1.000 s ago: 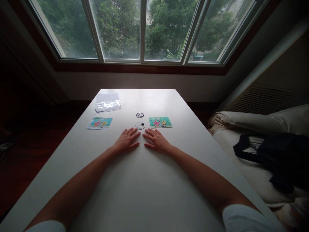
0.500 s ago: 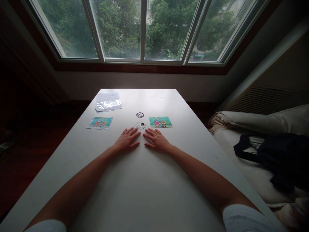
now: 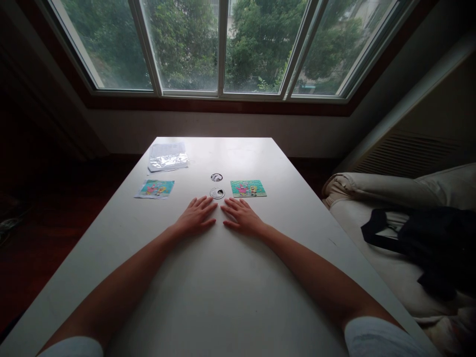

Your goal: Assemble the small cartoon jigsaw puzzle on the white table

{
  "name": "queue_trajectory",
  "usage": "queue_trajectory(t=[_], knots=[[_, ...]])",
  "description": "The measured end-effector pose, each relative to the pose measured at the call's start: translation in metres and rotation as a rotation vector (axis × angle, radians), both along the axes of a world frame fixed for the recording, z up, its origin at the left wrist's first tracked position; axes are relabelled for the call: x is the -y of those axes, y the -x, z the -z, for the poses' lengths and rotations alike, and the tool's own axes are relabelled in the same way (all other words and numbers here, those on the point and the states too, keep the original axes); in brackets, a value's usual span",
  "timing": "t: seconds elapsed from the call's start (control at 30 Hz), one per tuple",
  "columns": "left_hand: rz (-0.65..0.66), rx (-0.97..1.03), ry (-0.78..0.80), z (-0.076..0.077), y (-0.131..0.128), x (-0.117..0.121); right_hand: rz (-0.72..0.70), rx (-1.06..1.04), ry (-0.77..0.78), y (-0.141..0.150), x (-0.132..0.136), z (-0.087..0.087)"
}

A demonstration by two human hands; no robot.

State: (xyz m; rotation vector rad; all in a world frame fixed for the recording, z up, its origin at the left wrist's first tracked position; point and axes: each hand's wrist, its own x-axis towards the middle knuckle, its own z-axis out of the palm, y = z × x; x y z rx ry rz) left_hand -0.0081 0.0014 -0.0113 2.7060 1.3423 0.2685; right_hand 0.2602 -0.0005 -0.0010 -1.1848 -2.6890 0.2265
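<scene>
My left hand [image 3: 196, 215] and my right hand [image 3: 241, 215] lie flat, palms down, side by side on the white table [image 3: 223, 277], fingers stretched out and holding nothing. Just beyond the fingertips sits a small round disc [image 3: 217, 193], with a second round disc [image 3: 216, 177] farther back. A colourful cartoon jigsaw picture [image 3: 248, 188] lies to the right of the discs, close to my right hand. A similar cartoon picture sheet [image 3: 155, 189] lies to the left of my left hand.
A clear plastic bag over paper [image 3: 167, 157] rests at the table's far left. A pale sofa [image 3: 390, 198] with a dark bag [image 3: 427, 243] on it stands along the table's right side. Large windows [image 3: 223, 44] fill the far wall.
</scene>
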Motion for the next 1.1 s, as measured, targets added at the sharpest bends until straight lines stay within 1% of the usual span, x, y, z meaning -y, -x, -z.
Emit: queue_trajectory(t=[0.47, 0.6, 0.73, 0.93, 1.1], knots=[[-0.006, -0.015, -0.001, -0.001, -0.0018, 0.0008, -0.003, -0.004, 0.001, -0.0011, 0.0001, 0.0016], [0.01, -0.034, 0.016, -0.0043, -0.0012, 0.0025, -0.01, 0.02, 0.01, -0.0013, 0.0003, -0.0005], [0.043, -0.064, 0.042, -0.0083, 0.0006, 0.0046, -0.052, 0.049, 0.025, -0.0024, 0.0009, -0.0034], [-0.024, -0.065, 0.043, -0.0063, -0.0004, 0.005, -0.053, 0.055, 0.021, -0.0029, 0.0, -0.0022], [-0.036, -0.061, 0.042, -0.0061, -0.001, 0.0052, -0.053, 0.055, 0.01, -0.003, -0.0005, -0.0007]])
